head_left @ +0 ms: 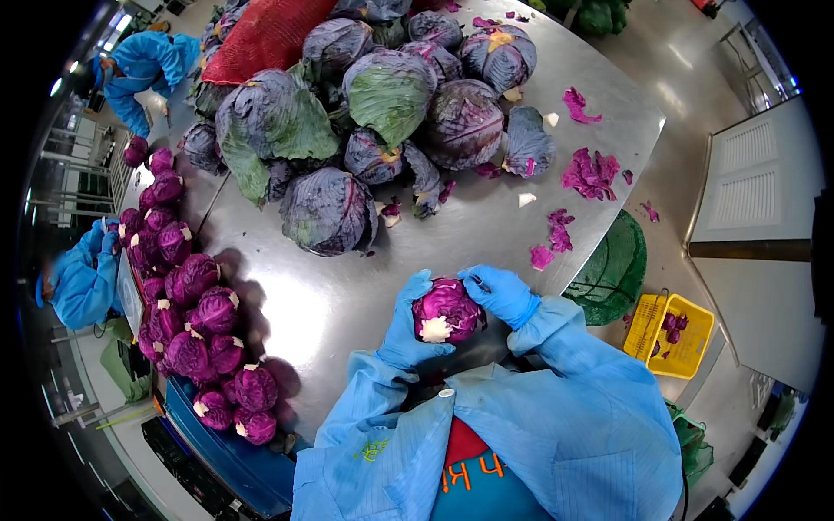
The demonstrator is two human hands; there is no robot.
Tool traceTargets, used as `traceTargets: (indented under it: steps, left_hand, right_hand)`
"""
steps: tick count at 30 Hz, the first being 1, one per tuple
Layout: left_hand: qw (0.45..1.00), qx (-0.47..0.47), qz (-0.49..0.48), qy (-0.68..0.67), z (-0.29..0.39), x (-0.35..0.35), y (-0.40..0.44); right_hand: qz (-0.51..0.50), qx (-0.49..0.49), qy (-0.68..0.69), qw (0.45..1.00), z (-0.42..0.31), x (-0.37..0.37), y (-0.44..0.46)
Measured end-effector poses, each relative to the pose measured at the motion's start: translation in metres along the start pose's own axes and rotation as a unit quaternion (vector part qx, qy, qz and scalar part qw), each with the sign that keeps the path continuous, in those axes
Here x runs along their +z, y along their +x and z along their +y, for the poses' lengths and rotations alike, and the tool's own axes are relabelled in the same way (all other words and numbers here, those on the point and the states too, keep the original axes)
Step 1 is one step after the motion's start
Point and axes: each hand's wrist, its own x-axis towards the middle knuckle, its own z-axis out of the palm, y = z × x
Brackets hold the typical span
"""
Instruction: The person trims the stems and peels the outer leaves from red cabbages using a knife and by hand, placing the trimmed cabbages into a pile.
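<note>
A peeled red cabbage (pixel 448 308) with a pale cut stem is held just above the near edge of the metal table. My left hand (pixel 407 328), in a blue glove, curls around its left side and underside. At its upper right is my right hand (pixel 504 297), also gloved, with the fingers closed against the head. A small dark thing shows at those fingertips, too little of it to name. Beyond my hands lies a heap of untrimmed red cabbages (pixel 330 211) with dull outer leaves. Many trimmed heads (pixel 189 352) are piled along the left.
A red mesh sack (pixel 269 39) lies on the heap. Torn purple leaves (pixel 591 174) are scattered on the metal table (pixel 330 347). Off its right edge are a green net (pixel 612 269) and a yellow basket (pixel 647 326). Two people in blue, one (pixel 82 278) nearer, work at left.
</note>
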Motion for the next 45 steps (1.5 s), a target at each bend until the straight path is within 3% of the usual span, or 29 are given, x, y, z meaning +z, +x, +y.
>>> traceTargets:
  steps: [2, 5, 7, 9, 11, 12, 15, 19, 20, 23, 24, 27, 30, 33, 37, 38, 39, 40, 41, 42, 43, 45]
  left_hand:
    - [1.000, -0.005, -0.001, 0.017, 0.005, -0.003, 0.000]
    - [0.997, -0.004, 0.036, -0.068, 0.000, -0.009, -0.011]
    - [0.987, -0.026, 0.093, -0.127, -0.001, -0.008, -0.014]
    - [0.970, -0.068, 0.147, -0.181, 0.006, -0.005, -0.017]
    - [0.972, -0.067, 0.146, -0.172, 0.001, -0.008, -0.013]
    - [0.973, -0.068, 0.142, -0.168, 0.002, -0.008, -0.011]
    - [0.974, -0.081, 0.126, -0.169, 0.009, -0.006, -0.004]
    - [0.976, -0.098, 0.122, -0.154, 0.019, -0.006, -0.001]
    - [0.978, -0.096, 0.119, -0.145, 0.017, -0.008, -0.002]
    - [0.981, -0.086, 0.117, -0.127, 0.009, -0.006, -0.005]
    - [0.982, -0.080, 0.118, -0.121, 0.008, -0.004, -0.004]
    - [0.981, -0.090, 0.114, -0.131, 0.018, 0.000, 0.002]
    - [0.983, -0.095, 0.109, -0.114, 0.019, -0.003, 0.004]
    - [0.987, -0.093, 0.098, -0.088, 0.014, 0.000, 0.004]
    - [0.994, -0.073, 0.076, -0.020, 0.013, 0.001, 0.008]
    - [0.991, -0.084, 0.088, -0.063, 0.017, 0.002, 0.009]
    - [0.985, -0.094, 0.100, -0.107, 0.023, 0.003, 0.011]
    - [0.977, -0.104, 0.111, -0.150, 0.026, 0.004, 0.012]
    - [0.969, -0.139, 0.125, -0.162, 0.026, 0.001, 0.013]
    - [0.959, -0.172, 0.139, -0.176, 0.026, -0.004, 0.015]
    - [0.948, -0.207, 0.153, -0.189, 0.026, -0.008, 0.015]
    - [0.936, -0.215, 0.164, -0.224, 0.026, -0.011, 0.021]
  right_hand:
    - [0.000, 0.026, -0.029, 0.999, 0.001, -0.005, 0.004]
    - [0.029, 0.071, -0.120, 0.990, 0.045, -0.016, 0.002]
    - [0.093, 0.024, -0.144, 0.985, 0.063, -0.036, -0.013]
    - [0.149, 0.054, -0.257, 0.953, 0.081, -0.065, -0.026]
    - [0.251, 0.024, -0.276, 0.928, 0.072, -0.084, -0.033]
    - [0.187, 0.157, -0.284, 0.927, 0.041, -0.094, -0.033]
    - [0.077, 0.048, 0.023, 0.996, 0.016, -0.077, -0.023]
    - [-0.100, -0.050, 0.248, 0.962, -0.008, -0.015, -0.005]
    - [-0.092, 0.014, 0.244, 0.965, -0.011, -0.006, -0.010]
    - [-0.072, 0.071, 0.132, 0.986, -0.024, -0.013, -0.015]
    - [-0.075, 0.109, 0.228, 0.965, -0.009, -0.008, -0.017]
    - [-0.108, 0.045, 0.235, 0.965, 0.016, -0.002, -0.017]
    - [-0.186, 0.271, 0.336, 0.883, -0.029, -0.033, -0.010]
    - [-0.171, 0.215, 0.481, 0.833, -0.023, -0.028, -0.017]
    - [-0.135, 0.185, 0.482, 0.846, -0.074, -0.057, -0.025]
    - [-0.099, 0.172, 0.448, 0.872, -0.068, -0.070, -0.022]
    - [-0.013, 0.148, 0.506, 0.850, -0.065, -0.081, -0.024]
    - [0.035, 0.162, 0.425, 0.890, -0.063, -0.096, -0.021]
    - [0.122, 0.079, 0.433, 0.889, -0.033, -0.089, -0.018]
    - [0.180, 0.070, 0.152, 0.969, -0.024, -0.099, -0.017]
    - [0.222, 0.056, -0.142, 0.963, -0.016, -0.105, -0.017]
    - [0.192, 0.008, -0.058, 0.980, -0.011, -0.089, -0.020]
